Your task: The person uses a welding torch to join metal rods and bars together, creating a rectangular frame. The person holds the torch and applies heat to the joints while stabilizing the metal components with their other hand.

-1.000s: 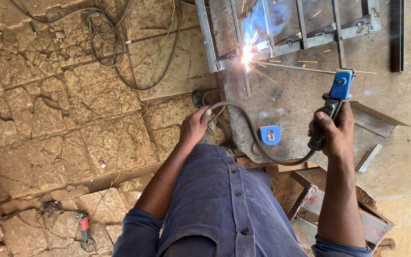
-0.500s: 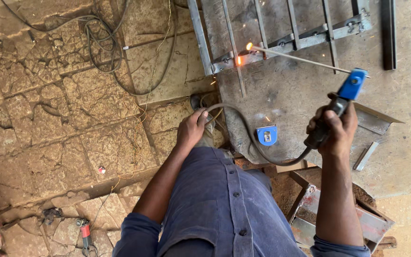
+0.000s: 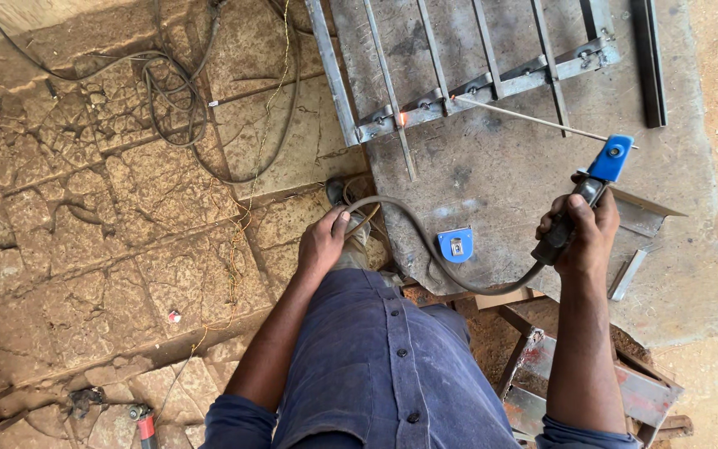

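My right hand (image 3: 582, 233) grips the dark handle of a blue-headed electrode holder (image 3: 607, 160). A thin welding rod (image 3: 525, 119) runs from it toward a metal grille frame (image 3: 467, 83) on a grey steel table (image 3: 542, 191); its tip hovers just off the frame. One joint on the frame (image 3: 401, 119) glows orange. My left hand (image 3: 324, 241) rests at the table's left edge, holding the grey welding cable (image 3: 425, 241) that loops across to the holder.
A blue clamp (image 3: 456, 244) lies on the table near its front edge. Angle-iron offcuts (image 3: 637, 212) sit at the right, a dark bar (image 3: 650, 58) at the far right. Black cables (image 3: 168, 91) coil on the cracked stone floor. Metal scrap (image 3: 641, 391) lies below the table.
The bright arc and sparks at the frame have stopped, leaving only a glowing spot. My right hand has drawn the rod back and to the right, away from the joint.
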